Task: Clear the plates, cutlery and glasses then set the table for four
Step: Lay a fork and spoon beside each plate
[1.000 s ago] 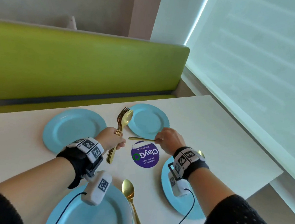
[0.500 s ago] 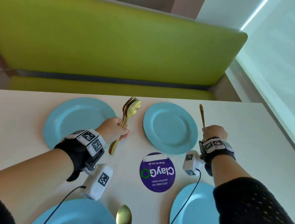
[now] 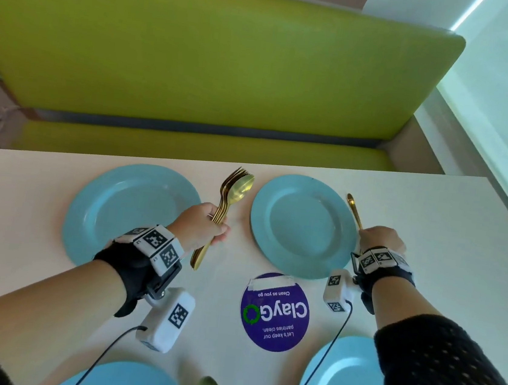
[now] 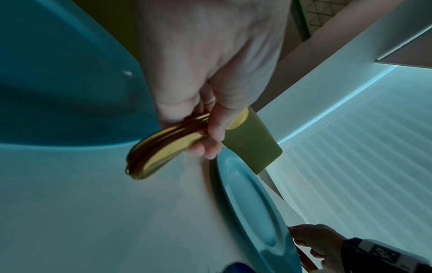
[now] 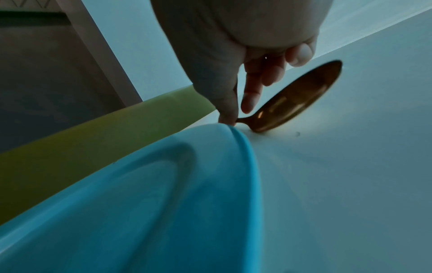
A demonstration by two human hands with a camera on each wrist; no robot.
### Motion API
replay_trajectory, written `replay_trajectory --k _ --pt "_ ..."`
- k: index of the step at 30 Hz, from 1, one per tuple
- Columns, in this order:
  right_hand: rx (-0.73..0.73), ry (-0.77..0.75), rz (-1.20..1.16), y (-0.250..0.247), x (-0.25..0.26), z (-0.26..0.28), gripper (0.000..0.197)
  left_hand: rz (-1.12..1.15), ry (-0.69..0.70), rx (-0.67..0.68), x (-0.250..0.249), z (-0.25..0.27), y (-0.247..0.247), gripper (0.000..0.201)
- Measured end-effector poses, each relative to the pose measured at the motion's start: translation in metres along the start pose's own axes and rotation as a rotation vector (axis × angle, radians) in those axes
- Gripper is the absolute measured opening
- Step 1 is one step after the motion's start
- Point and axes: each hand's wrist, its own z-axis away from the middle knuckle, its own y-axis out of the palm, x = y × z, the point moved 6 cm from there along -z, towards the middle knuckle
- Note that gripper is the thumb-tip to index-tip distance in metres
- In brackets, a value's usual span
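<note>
Far-right plate (image 3: 302,226) lies bare — right hand (image 3: 381,240) pinches a gold spoon (image 3: 353,208) just right of it; left hand (image 3: 199,229) grips bundled cutlery (image 3: 229,199) left of it.

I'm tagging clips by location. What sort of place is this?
Probably an office pantry or canteen booth: a green padded bench behind a white table, and a purple sticker reading "Let's keep our pantries clean."

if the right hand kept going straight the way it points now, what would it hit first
Probably only the gold spoon it already holds: the right hand points toward the table's far edge, beside the far right plate. Beyond that, bare tabletop; depth is unclear.
</note>
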Motion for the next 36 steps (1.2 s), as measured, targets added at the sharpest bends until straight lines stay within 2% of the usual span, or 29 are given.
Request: replay_trajectory --k 8,15,20,23,25,28,31,34,36 --pt "-0.022 -0.022 -0.106 0.003 0.006 -0.002 0.026 -0.017 -0.003 0.019 0.000 -0.005 0.006 0.013" --pt "-0.004 -0.051 -0.084 0.004 0.007 -0.004 0.032 -0.037 0.006 0.031 0.000 -0.004 0.009 0.008" --pt "-0.094 -0.141 -0.082 -0.015 0.027 0.016 0.028 -0.006 -0.012 0.012 0.003 0.000 0.007 0.006" --pt "-0.163 -0.342 -0.157 -0.027 0.055 0.054 0.026 -0.047 -0.019 0.014 0.005 0.005 0.006 0.012" --pt "-0.120 -0.575 -0.233 -0.021 0.077 0.092 0.021 -0.069 -0.019 0.008 0.005 0.011 0.006 0.012" --pt "-0.045 -0.947 -0.206 0.002 0.103 0.163 0.015 -0.071 -0.031 0.014 0.005 0.019 0.003 0.014" --pt "-0.128 -1.280 -0.157 0.015 0.116 0.228 0.013 -0.085 -0.035 0.061 0.005 0.029 0.000 0.018" --pt "-0.144 -1.460 -0.067 0.029 0.119 0.259 0.012 -0.096 -0.005 0.106 0.004 0.041 -0.005 0.018" --pt "-0.125 -1.502 -0.032 0.032 0.121 0.271 0.013 -0.102 0.002 0.131 0.007 0.050 -0.009 0.018"
